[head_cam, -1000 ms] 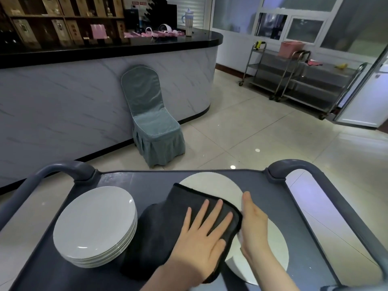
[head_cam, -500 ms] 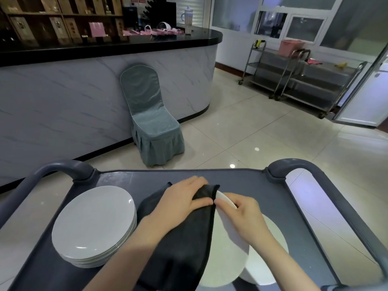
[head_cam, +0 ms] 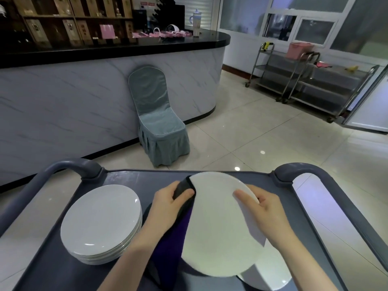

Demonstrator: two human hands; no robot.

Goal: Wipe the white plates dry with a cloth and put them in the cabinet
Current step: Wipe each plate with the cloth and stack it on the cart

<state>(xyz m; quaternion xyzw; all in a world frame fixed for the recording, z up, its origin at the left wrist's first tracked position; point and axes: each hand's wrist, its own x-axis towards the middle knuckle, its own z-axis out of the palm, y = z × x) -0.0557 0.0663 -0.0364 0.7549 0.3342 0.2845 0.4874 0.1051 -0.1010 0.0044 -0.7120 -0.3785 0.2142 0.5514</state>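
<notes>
A white plate [head_cam: 216, 227] is lifted and tilted over the dark grey cart [head_cam: 130, 179]. My right hand [head_cam: 262, 208] grips its right rim, thumb on the upper face. My left hand [head_cam: 170, 202] pinches a dark cloth [head_cam: 172, 236] against the plate's left rim; the cloth hangs down below the plate. Another white plate [head_cam: 270, 271] lies on the cart under the lifted one, mostly hidden. A stack of several white plates [head_cam: 100, 223] sits on the cart's left side.
The cart has raised grey handles at the left [head_cam: 69, 166] and right [head_cam: 315, 171]. A covered teal chair [head_cam: 157, 120] stands against the marble-fronted counter [head_cam: 84, 91]. Steel trolleys [head_cam: 304, 80] stand at the far right on the tiled floor.
The plate has been raised from the cart and turned up, its face now toward me. My left hand slid with the cloth to the plate's left rim; my right hand shifted to the right rim.
</notes>
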